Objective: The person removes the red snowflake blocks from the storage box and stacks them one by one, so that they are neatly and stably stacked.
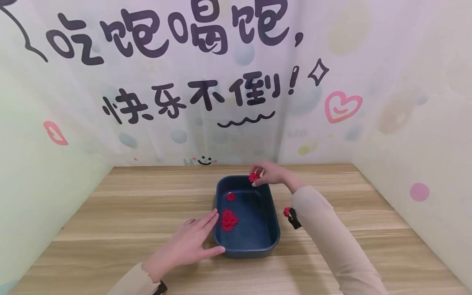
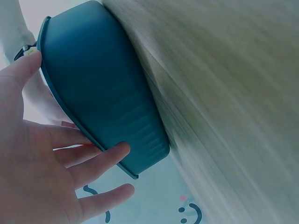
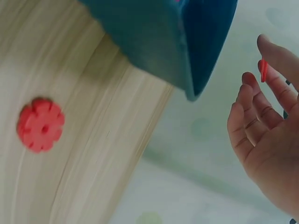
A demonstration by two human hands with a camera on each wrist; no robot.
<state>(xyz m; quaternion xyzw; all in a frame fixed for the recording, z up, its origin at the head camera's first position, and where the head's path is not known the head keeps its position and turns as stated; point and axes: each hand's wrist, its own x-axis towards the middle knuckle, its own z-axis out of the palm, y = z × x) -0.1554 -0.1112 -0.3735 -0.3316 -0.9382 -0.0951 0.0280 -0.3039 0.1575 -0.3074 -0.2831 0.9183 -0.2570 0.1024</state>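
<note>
My right hand (image 1: 272, 173) is above the far right corner of a dark blue rectangular bin (image 1: 254, 221). Between thumb and index finger it pinches a red notched plastic disc (image 3: 264, 71), the flower-shaped building kind. Against the bin's near left side rests my left hand (image 1: 184, 244), fingers mostly straight, fingertips and thumb touching the rim; the left wrist view shows this hand (image 2: 51, 163) spread along the outer wall. Inside the bin, several red discs (image 1: 228, 221) lie clustered on the left, with a single red disc (image 1: 230, 197) farther back.
Right of the bin, red discs (image 3: 41, 125) lie on the wooden table (image 1: 147, 205), partly hidden in the head view by the black wrist camera (image 1: 294, 219). A printed curtain (image 1: 166, 139) hangs along the back edge, with pale walls on both sides.
</note>
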